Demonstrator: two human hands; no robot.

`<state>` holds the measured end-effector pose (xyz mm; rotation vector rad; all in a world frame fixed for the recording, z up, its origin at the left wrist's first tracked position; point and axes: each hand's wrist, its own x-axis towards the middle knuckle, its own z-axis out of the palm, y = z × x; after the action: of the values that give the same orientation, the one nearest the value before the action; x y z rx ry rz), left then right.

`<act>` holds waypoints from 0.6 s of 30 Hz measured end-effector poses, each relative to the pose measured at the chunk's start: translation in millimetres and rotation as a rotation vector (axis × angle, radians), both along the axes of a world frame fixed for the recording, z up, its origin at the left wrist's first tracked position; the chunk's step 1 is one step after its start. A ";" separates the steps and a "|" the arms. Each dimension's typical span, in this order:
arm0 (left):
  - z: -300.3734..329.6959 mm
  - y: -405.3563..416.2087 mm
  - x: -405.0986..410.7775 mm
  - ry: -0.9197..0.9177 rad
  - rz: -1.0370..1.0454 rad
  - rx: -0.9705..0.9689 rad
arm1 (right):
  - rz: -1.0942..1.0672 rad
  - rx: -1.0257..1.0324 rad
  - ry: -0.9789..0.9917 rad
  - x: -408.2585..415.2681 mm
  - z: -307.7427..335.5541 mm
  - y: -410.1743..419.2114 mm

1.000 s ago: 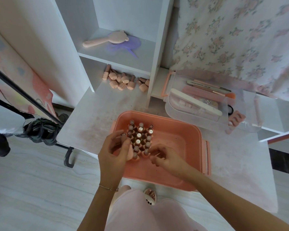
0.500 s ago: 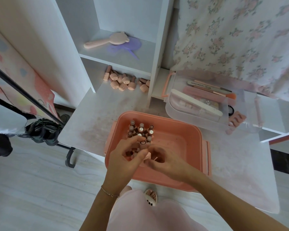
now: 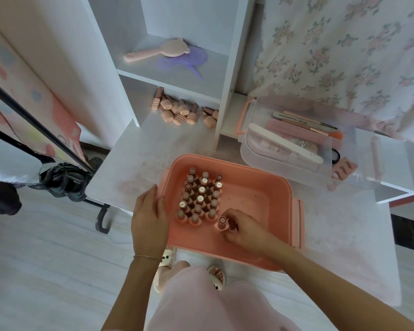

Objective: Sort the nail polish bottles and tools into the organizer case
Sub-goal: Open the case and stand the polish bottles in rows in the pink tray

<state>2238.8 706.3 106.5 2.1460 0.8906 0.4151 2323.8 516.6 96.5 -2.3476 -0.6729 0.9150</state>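
While the white table carries everything, the pink case lies on it between the two hands. Beyond the right hand, further from the person, stands a clear tray with nail files and other tools inside. Beyond the left hand, at the foot of a white shelf, lies a loose pile of bottles on their sides. Inside the case, between the hands, a block of bottles stands upright in close rows. The left hand rests on the left rim of the case, fingers nearly straight, thumb over the edge, holding nothing. The right hand is inside the case with fingers curled, and it pinches one bottle by its neck. This bottle stands upright just beside the near right corner of the block, close to it; whether it touches I cannot tell.
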 end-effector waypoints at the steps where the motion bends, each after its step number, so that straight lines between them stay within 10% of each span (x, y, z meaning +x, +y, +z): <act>1: -2.7 -0.2 -0.7 -0.005 0.019 -0.016 | 0.014 -0.037 -0.008 0.3 -3.6 1.8; 10: -6.0 -3.4 0.7 -0.067 0.080 -0.024 | 0.095 -0.247 -0.169 -8.0 -28.6 10.0; 18: -7.0 -3.6 1.4 -0.055 0.093 -0.030 | -0.022 -0.197 0.063 -5.2 -26.7 7.7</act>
<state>2240.2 702.7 99.4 2.0614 0.9624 0.5026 2318.5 524.2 69.8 -2.4804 -0.5531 1.0842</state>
